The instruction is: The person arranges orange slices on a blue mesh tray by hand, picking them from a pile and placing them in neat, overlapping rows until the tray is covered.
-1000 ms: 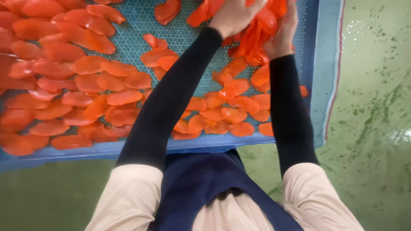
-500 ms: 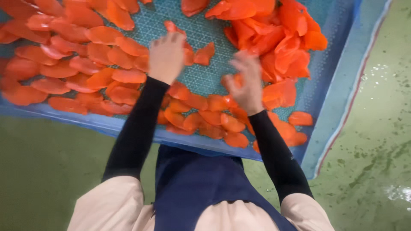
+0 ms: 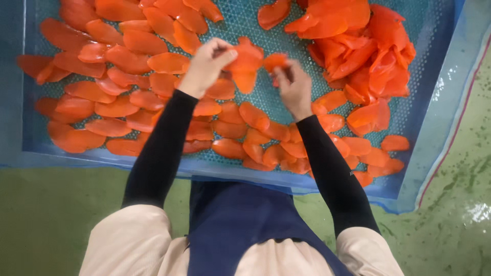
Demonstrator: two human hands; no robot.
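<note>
A: We log the left hand (image 3: 207, 64) pinching a glossy orange slice (image 3: 245, 62), fingers clamped on its edge; the right hand (image 3: 292, 87) grips a smaller piece (image 3: 276, 60).

B: Agreed. Both sit mid-tray over blue mesh (image 3: 245, 20); a crumpled heap (image 3: 358, 48) lies at two o'clock.

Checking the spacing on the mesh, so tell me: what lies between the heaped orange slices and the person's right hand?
In the head view, a short stretch of bare blue mesh tray separates the right hand from the heaped slices.
</note>
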